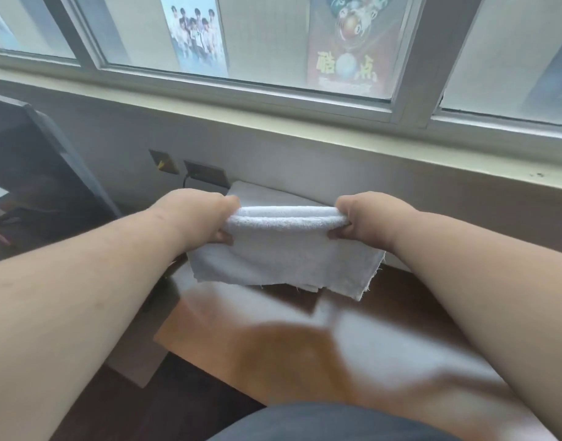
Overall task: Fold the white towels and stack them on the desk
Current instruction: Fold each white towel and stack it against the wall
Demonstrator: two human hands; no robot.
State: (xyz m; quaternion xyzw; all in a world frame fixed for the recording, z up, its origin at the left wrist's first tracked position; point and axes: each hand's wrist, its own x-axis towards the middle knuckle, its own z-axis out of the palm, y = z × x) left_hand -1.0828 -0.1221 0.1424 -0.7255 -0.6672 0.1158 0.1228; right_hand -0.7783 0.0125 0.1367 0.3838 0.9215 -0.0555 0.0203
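A white towel [282, 256] hangs folded over in the air above the far part of the wooden desk [251, 342]. My left hand [200, 218] pinches its upper left corner, thumb underneath. My right hand [372, 218] pinches the upper right corner the same way. The towel's lower edge hangs loose, with frayed threads at the right corner. Behind it, against the wall, lies another white towel [267, 194], flat on the desk and mostly hidden.
A window sill [337, 135] and window with posters run along the back. Wall sockets [206, 175] with a cable sit left of the flat towel. A dark piece of furniture [41, 167] stands at the left. The desk's left edge drops to a dark floor.
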